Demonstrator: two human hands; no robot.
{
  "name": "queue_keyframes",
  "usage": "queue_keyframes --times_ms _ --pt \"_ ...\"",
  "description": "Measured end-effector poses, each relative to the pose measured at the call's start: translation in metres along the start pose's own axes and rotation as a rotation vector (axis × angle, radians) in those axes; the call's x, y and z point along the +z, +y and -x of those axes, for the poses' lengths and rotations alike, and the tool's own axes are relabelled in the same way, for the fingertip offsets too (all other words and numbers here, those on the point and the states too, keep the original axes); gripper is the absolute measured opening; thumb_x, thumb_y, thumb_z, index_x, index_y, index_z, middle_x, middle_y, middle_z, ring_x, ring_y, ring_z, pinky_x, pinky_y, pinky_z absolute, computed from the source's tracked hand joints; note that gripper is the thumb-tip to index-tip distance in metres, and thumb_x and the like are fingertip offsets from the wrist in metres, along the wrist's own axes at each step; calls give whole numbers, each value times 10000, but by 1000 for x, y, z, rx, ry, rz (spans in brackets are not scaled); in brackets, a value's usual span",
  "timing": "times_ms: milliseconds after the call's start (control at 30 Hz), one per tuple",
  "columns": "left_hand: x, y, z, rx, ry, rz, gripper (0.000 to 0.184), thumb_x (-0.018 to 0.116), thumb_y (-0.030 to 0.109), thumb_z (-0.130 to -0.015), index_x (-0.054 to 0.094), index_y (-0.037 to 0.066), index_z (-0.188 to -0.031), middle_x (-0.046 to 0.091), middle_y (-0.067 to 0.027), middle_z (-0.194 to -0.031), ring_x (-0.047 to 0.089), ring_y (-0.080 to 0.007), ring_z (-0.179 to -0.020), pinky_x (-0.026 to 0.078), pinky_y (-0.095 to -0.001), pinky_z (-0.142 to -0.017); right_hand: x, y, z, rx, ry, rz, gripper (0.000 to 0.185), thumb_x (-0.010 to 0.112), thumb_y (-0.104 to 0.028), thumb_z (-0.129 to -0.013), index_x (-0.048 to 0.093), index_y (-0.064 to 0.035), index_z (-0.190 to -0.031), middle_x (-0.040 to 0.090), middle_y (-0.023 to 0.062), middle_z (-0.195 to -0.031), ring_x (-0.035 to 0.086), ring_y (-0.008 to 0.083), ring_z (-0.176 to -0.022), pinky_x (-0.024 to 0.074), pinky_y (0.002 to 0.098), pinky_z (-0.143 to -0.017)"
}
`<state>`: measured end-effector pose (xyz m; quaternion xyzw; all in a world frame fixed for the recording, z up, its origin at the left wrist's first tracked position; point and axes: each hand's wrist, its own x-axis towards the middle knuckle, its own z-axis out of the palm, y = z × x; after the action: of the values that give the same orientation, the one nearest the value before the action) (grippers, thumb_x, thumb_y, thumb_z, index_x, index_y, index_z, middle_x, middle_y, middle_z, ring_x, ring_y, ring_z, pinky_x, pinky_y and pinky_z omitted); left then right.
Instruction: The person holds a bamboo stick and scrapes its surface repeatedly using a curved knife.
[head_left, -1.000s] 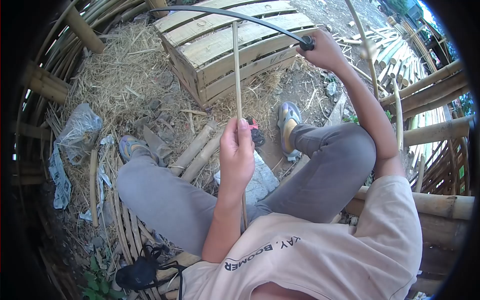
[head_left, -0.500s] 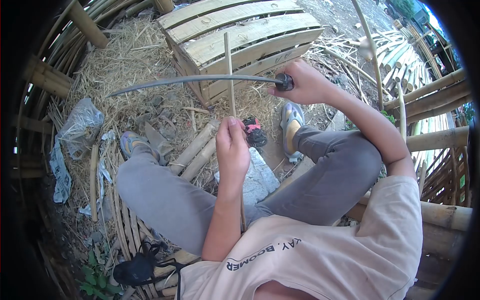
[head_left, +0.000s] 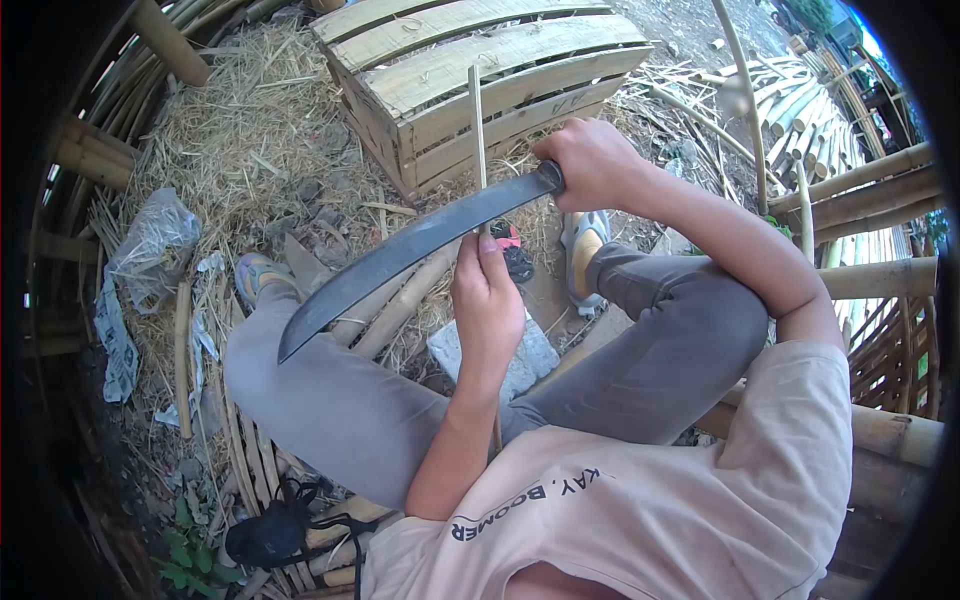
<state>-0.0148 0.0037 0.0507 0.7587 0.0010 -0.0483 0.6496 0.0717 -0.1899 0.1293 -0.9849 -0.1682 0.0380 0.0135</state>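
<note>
Upright in front of me is a thin bamboo strip (head_left: 476, 120), pinched between the thumb and fingers of my left hand (head_left: 488, 300). Its lower end runs down beside my forearm to my lap. My right hand (head_left: 597, 165) is wrapped round the handle of a machete (head_left: 400, 250); the fist hides most of that handle. The long dark blade slants down to the left, with its broad side showing and its tip over my left knee. It crosses the strip just above my left fingers; whether they touch, I cannot tell.
A slatted wooden crate (head_left: 440, 90) stands ahead on straw-strewn ground. A pale stone block (head_left: 450, 350) and bamboo pieces (head_left: 405, 310) lie between my legs. Plastic sheeting (head_left: 155, 245) is at left, a black bag (head_left: 265, 535) lower left, cut bamboo poles (head_left: 805, 115) far right.
The machete blade has turned from nearly level and edge-on to slanting with its flat side visible, its tip now lower. My left hand and the strip have shifted slightly right.
</note>
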Motion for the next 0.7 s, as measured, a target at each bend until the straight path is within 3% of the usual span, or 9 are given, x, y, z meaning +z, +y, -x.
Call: queue_keyframes --times_ms 33,133,200,267,400,500,633,700 --pt "0 0 1 3 1 -5 400 395 250 -1084 566 -41 -1299 665 -286 -1092 632 -431 -1063 470 -472 -913 -3 -2 0 9 -20 9 233 755 -178 -569 713 -70 -771 676 168 -710 684 393 -718 564 484 -656" --pt "-1 5 7 -29 -28 -8 382 399 248 -1086 580 -44 -1252 661 -244 -981 641 -383 -916 478 -448 -828 -10 1 -1 -40 35 61 217 747 -165 -586 720 -70 -780 684 171 -725 691 392 -732 571 481 -677" --pt "1 10 12 -111 -89 -25 367 402 245 -1087 588 -45 -1213 645 -208 -895 626 -338 -805 473 -431 -756 -15 16 -6 91 99 46 201 738 -159 -604 726 -68 -783 691 178 -737 694 391 -745 576 476 -695" --pt "13 1 18 -21 -97 10 347 409 241 -1086 589 -44 -1168 609 -168 -823 582 -299 -725 450 -417 -695 -13 44 -11 223 187 -7 176 715 -143 -634 733 -58 -786 699 195 -752 696 390 -763 577 467 -718" --pt "17 9 22 -5 -140 17 317 417 229 -1088 595 -32 -1118 559 -114 -754 532 -231 -653 426 -391 -630 -2 71 -1 203 331 -118 164 675 -116 -666 735 -35 -796 695 206 -752 690 395 -758 564 466 -722" --pt "13 -2 17 -53 -164 134 314 420 232 -1091 602 -22 -1114 538 -66 -750 491 -158 -656 411 -349 -623 -21 55 4 217 204 -175 169 646 -107 -709 715 9 -810 664 220 -718 661 411 -747 531 466 -721" --pt "6 -7 3 -86 -104 272 307 432 241 -1094 602 -14 -1074 497 -2 -748 428 -83 -673 377 -289 -619 -1 45 7 85 197 -184 153 657 -137 -724 711 -21 -809 659 216 -728 659 402 -766 519 477 -695" --pt "3 -4 1 -111 -74 298 299 438 240 -1093 590 -7 -1019 476 15 -745 409 -74 -677 361 -273 -619 -2 31 8 57 92 -176 191 670 -143 -710 730 -21 -845 664 207 -727 670 393 -788 530 476 -725"
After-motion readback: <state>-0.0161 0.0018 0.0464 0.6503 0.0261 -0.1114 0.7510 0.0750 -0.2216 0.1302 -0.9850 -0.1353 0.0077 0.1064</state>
